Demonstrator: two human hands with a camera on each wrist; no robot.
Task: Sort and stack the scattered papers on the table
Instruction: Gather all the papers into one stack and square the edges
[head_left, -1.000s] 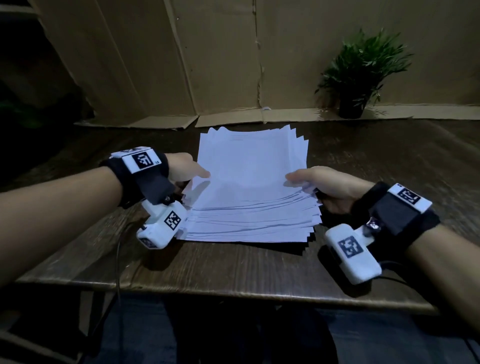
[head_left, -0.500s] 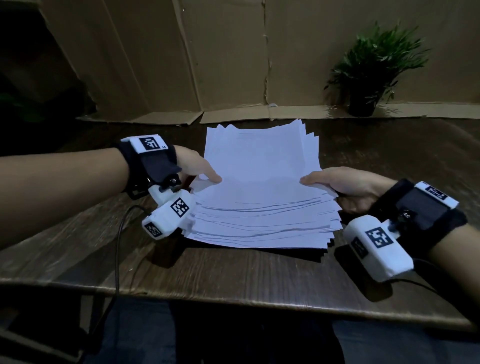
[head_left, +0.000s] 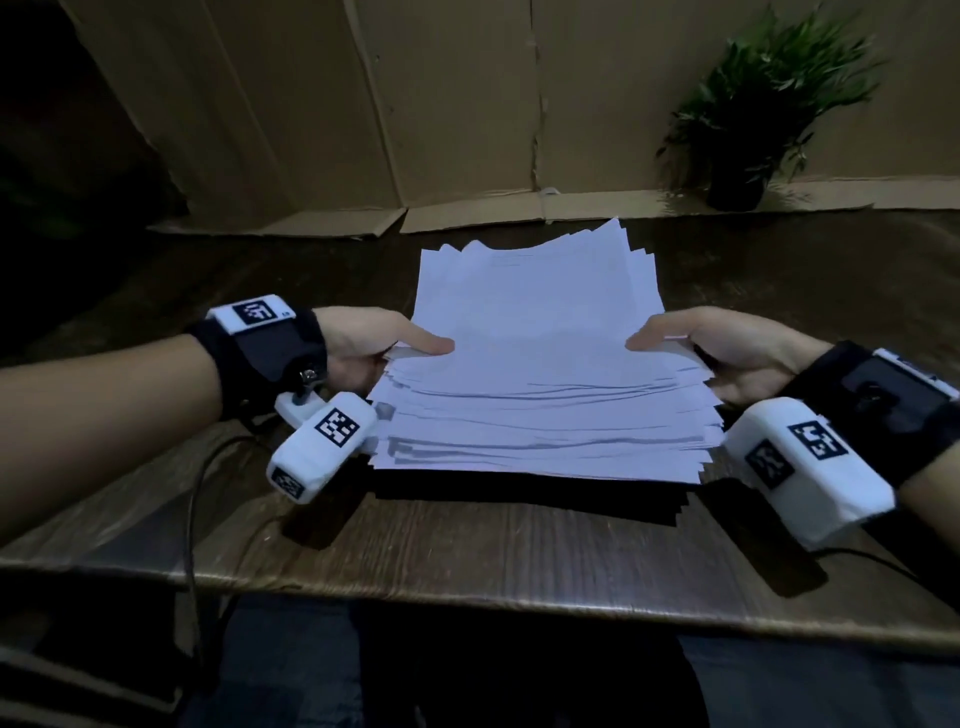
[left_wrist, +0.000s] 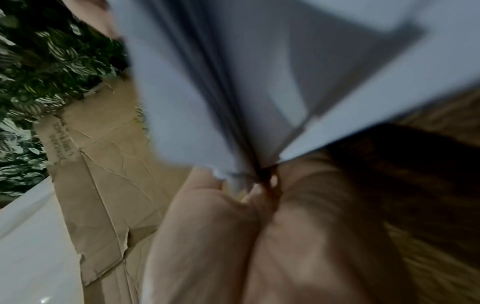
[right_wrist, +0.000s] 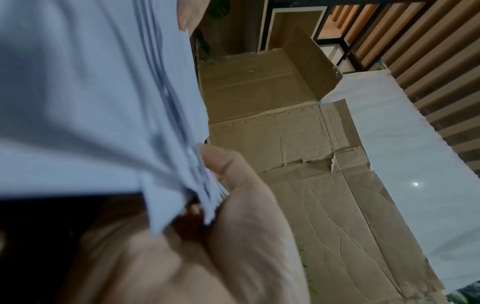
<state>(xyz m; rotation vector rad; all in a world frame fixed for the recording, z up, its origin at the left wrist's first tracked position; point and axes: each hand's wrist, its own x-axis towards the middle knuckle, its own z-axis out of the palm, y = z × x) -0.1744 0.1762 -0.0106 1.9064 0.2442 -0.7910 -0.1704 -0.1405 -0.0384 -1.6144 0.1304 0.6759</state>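
Both hands grip paper stack (head_left: 540, 374) sides, fingers under it only in wrist views

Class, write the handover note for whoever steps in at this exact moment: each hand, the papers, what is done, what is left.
Left hand: grips the left edge of the paper stack, thumb on top.
Right hand: grips the right edge likewise.
Papers: gathered in one pile on the wooden table, near edge lifted.
Done: sheets collected.
Left: edges are uneven, corners fan out at the far end; square them and set the pile flat.
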